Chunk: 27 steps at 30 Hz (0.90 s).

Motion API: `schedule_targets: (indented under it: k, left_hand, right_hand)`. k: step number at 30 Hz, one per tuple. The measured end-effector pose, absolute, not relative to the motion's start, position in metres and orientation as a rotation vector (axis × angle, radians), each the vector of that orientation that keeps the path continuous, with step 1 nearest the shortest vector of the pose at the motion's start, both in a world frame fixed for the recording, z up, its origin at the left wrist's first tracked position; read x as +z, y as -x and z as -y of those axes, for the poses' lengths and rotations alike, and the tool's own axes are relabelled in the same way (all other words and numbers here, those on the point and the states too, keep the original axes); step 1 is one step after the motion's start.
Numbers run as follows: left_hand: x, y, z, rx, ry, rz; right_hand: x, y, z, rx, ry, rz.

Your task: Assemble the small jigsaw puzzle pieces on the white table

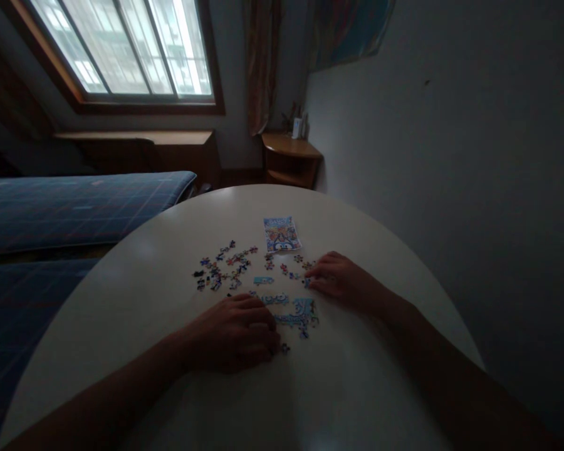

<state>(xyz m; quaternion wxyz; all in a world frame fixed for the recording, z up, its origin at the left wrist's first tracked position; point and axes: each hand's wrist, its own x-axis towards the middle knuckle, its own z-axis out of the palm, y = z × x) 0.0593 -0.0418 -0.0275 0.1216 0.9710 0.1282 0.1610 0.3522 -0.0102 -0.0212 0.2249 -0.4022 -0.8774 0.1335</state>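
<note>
My right hand [336, 279] reaches in from the right, thumb and fingers closed around a small blue puzzle piece [306, 283] at the tabletop. On the left, my left hand [237, 332] rests on the table with its fingers bent down and together; whatever lies under the fingertips is hidden. Beside those fingers is a joined, light-blue puzzle section [304, 307]. A joined strip [275, 299] and a smaller pale-blue section [263, 280] lie above it. One loose piece [285, 348] sits just right of my left fingertips.
Several loose puzzle pieces [223, 266] are scattered at the left. A colourful printed picture sheet or packet [282, 234] lies beyond them on the round white table [357, 388]. A bed with a plaid cover [75, 207] stands left, a wall [432, 169] right, a corner shelf [291, 145] behind.
</note>
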Motion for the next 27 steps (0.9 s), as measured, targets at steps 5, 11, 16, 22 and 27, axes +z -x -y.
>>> schedule_targets:
  k: [5, 11, 16, 22, 27]
  left_hand:
    - [-0.034, -0.053, 0.034, 0.469, -2.910, -0.549]
    - [-0.043, -0.044, 0.022, 0.355, -2.948, -0.652]
    - [-0.045, -0.040, 0.019, 0.303, -2.911, -0.762]
    - [-0.044, -0.041, 0.021, 0.281, -2.869, -0.801]
    - [-0.045, -0.039, 0.020, 0.403, -2.850, -0.845]
  right_hand:
    - [-0.033, -0.356, 0.003, 0.302, 1.117, 2.406]
    - [-0.032, -0.359, 0.002, 0.292, 1.142, 2.457]
    - [-0.029, -0.368, 0.000, 0.281, 1.192, 2.445]
    - [-0.032, -0.378, -0.004, 0.274, 1.268, 2.409]
    - [-0.033, -0.379, -0.005, 0.248, 1.337, 2.402]
